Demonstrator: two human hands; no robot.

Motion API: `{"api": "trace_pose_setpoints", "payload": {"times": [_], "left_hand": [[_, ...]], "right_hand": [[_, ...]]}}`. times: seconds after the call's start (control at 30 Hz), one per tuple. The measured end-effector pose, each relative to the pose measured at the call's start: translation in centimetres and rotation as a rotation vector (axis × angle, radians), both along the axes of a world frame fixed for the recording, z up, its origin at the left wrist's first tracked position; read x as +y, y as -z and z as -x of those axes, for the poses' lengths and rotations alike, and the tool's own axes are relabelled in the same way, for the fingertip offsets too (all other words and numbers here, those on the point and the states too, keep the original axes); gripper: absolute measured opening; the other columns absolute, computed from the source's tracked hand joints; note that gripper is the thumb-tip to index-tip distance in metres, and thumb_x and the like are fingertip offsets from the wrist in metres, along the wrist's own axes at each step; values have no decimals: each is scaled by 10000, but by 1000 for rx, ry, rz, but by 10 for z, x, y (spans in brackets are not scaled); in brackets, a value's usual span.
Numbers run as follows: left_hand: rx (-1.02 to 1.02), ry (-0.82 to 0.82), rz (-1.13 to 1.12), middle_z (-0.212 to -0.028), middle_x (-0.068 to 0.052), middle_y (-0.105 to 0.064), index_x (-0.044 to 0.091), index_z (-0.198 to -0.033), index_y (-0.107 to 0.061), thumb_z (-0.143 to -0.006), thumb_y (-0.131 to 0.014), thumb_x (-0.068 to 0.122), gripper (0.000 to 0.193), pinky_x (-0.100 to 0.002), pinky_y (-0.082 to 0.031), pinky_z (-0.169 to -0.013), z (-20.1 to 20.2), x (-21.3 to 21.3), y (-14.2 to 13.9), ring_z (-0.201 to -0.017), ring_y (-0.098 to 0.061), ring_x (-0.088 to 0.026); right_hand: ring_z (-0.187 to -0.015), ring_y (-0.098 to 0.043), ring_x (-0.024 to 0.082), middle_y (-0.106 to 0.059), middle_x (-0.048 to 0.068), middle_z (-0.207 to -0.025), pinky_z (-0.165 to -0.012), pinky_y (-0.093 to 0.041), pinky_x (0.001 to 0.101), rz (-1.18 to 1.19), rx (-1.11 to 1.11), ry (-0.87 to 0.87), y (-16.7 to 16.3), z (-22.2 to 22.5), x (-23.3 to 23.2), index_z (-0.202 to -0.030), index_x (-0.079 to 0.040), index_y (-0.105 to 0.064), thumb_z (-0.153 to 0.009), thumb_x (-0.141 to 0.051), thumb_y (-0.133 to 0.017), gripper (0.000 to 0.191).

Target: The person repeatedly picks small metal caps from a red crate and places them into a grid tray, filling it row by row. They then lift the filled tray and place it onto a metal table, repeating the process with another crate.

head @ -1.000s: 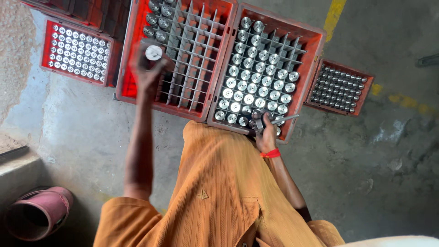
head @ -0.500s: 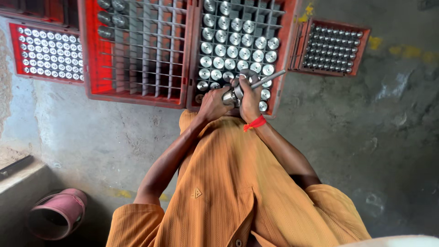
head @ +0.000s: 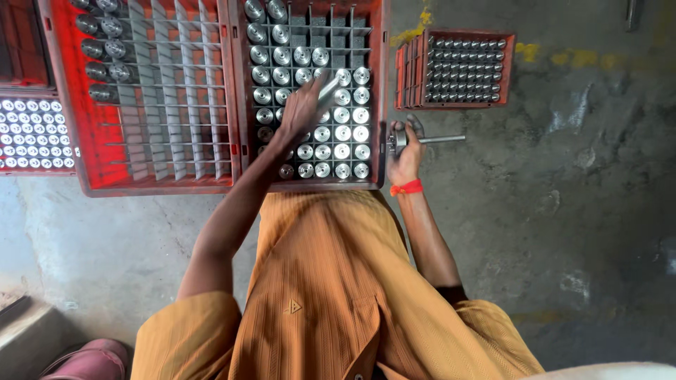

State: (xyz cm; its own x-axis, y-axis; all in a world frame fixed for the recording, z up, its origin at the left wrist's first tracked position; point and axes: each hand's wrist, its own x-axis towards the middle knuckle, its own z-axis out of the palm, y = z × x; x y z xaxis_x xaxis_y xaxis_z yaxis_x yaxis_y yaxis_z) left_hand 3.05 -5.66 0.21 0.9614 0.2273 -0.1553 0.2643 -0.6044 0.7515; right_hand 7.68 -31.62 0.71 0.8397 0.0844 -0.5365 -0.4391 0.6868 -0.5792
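A rough grey concrete floor (head: 598, 232), stained and marked with worn yellow paint, is carrying four red plastic crates. The far-left crate (head: 35, 134) and the small right crate (head: 458, 67) are sitting packed with small silver parts. The wide crate (head: 151, 98) with grey dividers is holding about six metal cylinders in its top left corner, its other cells open. The middle crate (head: 313, 95) is lying mostly filled with shiny round-topped metal cylinders in rows.

The person, in orange clothes, is reaching the left hand (head: 299, 112) over the middle crate, fingers clenching one metal cylinder (head: 327, 88) above the rows. The right hand (head: 405, 155), with a red wristband (head: 406, 188), is resting just beside that crate's right wall, fingers grasping a metal tool (head: 426, 139) with a long rod pointing right. A pink object (head: 88, 360) is showing at the lower left.
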Motion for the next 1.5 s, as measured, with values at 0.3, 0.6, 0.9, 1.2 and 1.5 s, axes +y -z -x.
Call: {"api": "trace_pose_setpoints", "payload": {"times": [0.3, 0.6, 0.9, 1.2, 1.5], "left_hand": [[-463, 21, -186, -1361, -184, -616, 66, -1355, -632, -995, -641, 26, 362, -414, -602, -953, -31, 16, -19, -1176, -675, -346], [-230, -668, -582, -1346, -189, -575, 92, -1250, -729, -893, -744, 37, 361, -552, -439, -1080, 164, 188, -23, -1306, -489, -414], [5, -662, -768, -1562, -246, -363, 83, -1189, -762, -817, -905, 243, 430, -567, -288, -1162, 219, 274, -26, -1514, -258, -435], [-815, -705, 484, -1069, -17, -611, 100, -1210, -546, -917, -853, 192, 435, -328, -540, -886, 245, 218, -63, -1005, -613, -174], [-179, -429, 492, -909, -55, -775, 50, -1034, -709, -828, -810, 253, 306, -356, -574, -658, 153, 16, -20, -795, -708, -228]], "right_hand": [[-814, -696, 199, -710, 92, -903, -734, -571, 326, 46, 61, -121, 12, 37, 1, -1117, -23, -635, -1002, -65, -628, 122], [-1025, -697, 288, -709, 130, -997, -914, -595, 407, -303, 340, -166, 4, 44, -21, -1005, -64, -653, -1029, -361, -637, 299], [-1051, -697, 311, -685, 82, -980, -905, -616, 450, 76, 137, -536, 11, 79, 44, -1016, -77, -604, -1056, -348, -572, 276], [-963, -721, 256, -708, 119, -982, -784, -576, 383, 194, 89, -578, 15, 101, 47, -1048, -69, -610, -1079, -288, -541, 231], [-912, -706, 181, -696, 40, -949, -794, -569, 341, 214, -40, -503, -15, 91, 115, -1170, -77, -616, -995, -97, -647, 179]]}}
